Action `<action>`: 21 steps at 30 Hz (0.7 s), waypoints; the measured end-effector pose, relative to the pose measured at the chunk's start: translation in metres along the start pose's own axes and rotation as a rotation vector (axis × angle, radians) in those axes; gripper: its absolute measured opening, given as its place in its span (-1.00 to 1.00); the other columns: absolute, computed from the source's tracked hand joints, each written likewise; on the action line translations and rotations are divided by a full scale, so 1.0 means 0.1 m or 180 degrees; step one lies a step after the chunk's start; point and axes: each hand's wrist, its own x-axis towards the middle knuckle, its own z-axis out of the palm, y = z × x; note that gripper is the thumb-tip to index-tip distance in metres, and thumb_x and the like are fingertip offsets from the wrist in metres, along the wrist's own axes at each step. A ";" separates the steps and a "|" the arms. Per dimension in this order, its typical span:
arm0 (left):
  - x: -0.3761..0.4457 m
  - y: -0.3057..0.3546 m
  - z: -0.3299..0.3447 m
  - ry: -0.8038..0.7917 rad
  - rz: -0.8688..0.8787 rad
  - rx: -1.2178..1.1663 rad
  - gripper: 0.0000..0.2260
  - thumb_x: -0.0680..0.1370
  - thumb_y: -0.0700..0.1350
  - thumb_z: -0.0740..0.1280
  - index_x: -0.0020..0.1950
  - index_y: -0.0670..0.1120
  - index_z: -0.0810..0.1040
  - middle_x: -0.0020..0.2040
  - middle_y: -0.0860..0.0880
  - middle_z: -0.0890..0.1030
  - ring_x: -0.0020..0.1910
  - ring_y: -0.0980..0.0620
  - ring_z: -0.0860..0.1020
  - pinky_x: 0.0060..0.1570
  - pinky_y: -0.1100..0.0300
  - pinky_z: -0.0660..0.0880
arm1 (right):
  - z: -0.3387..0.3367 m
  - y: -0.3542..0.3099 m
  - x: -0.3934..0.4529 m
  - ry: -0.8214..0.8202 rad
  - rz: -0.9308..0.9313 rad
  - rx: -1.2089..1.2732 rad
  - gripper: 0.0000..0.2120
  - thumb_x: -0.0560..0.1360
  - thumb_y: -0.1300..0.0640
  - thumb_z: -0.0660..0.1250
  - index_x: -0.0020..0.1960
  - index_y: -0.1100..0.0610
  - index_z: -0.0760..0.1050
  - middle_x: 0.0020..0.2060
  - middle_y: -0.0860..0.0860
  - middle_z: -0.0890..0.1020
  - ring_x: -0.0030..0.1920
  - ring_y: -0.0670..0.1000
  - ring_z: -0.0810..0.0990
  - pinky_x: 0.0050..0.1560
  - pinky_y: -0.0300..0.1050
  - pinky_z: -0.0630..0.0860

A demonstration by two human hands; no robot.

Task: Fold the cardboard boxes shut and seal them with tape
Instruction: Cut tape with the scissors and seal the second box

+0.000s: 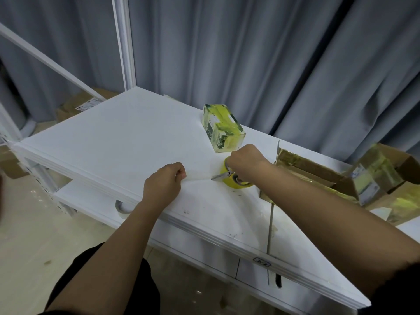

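The person leans over the white counter (pixel 113 142) with both arms stretched out. The left hand (pixel 164 181) is curled into a loose fist, thumb against the forefinger, pinching the end of a clear tape strip (pixel 197 178) pulled taut just above the counter. The right hand (pixel 244 161) grips a pair of scissors (pixel 223 175), fingers through the handles, the blades pointing left toward the strip; whether the blades touch it I cannot tell. Right under that hand sits the yellowish tape roll (pixel 236 181), resting on the counter. Behind it, near the back edge, a small taped box (pixel 223 128) lies closed, wrapped in glossy yellow tape. To the right, a large cardboard box (pixel 318 176) stands with its flaps open, and another taped box (pixel 375 176) leans in it. On the lower shelf a white tape roll (pixel 122 206) shows under the counter's edge. Grey curtains (pixel 250 53) hang behind.
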 end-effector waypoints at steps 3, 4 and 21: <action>-0.01 -0.01 -0.01 0.0046 0.0012 -0.0029 -0.89 0.61 -0.09 0.19 -0.07 0.02 0.48 -0.07 0.10 0.56 -0.13 0.02 0.51 -0.22 0.19 0.30 | 0.08 -0.01 -0.01 0.0074 0.0029 0.0096 -0.86 0.49 0.20 0.18 -0.05 0.07 0.50 -0.40 -0.07 0.33 -0.46 -0.05 0.26 -0.43 -0.21 0.10; -0.01 0.00 -0.01 0.0058 0.0032 -0.0030 -0.89 0.61 -0.09 0.19 -0.07 0.02 0.48 -0.07 0.11 0.56 -0.13 0.02 0.50 -0.23 0.19 0.29 | 0.08 0.00 -0.03 0.0072 0.0039 0.0115 -0.91 0.49 0.18 0.17 -0.15 0.07 0.44 -0.41 -0.06 0.33 -0.46 -0.04 0.27 -0.42 -0.20 0.12; -0.02 -0.01 -0.04 0.0068 0.0101 0.0038 -0.88 0.61 -0.10 0.18 -0.07 0.01 0.48 -0.07 0.09 0.57 -0.15 0.02 0.50 -0.25 0.20 0.29 | 0.08 0.02 -0.02 0.0122 -0.0077 -0.0038 -0.69 0.51 0.17 0.20 -0.36 0.05 0.18 -0.42 -0.06 0.32 -0.46 -0.05 0.27 -0.45 -0.20 0.11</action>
